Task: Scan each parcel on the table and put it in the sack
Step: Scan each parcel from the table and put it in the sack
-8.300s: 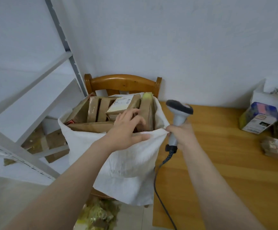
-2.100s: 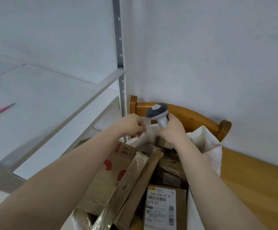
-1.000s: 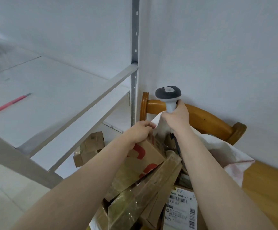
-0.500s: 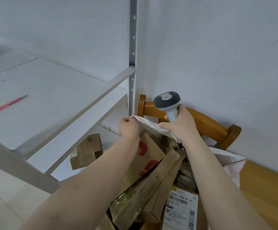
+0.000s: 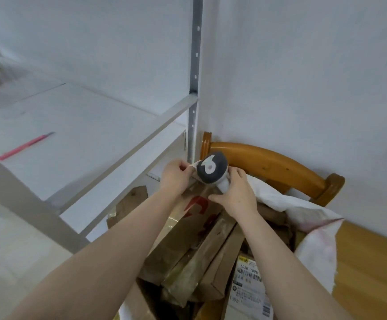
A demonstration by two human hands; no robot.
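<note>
Leftmost, the grey shelf carries a pink pen-like thing, too blurred to name. Next, the left hand pinches a corner of the rim of the sack and has drawn it in against the head of the scanner. Half a second ago that rim was stretched between two hands held apart — now they are nearly together. The right hand is curled round the scanner's handle. Whether it also holds cloth cannot be told, since the scanner covers its fingers. The sack sits on the wooden chair, crammed with brown parcels, one with red marks and another with a label half hidden by the right forearm. Gathering the mouth suggests the person is pulling the sack up round a full load, or closing it. The table shows only as a strip at the right edge — whether any parcels remain on it to scan is cut off.
</note>
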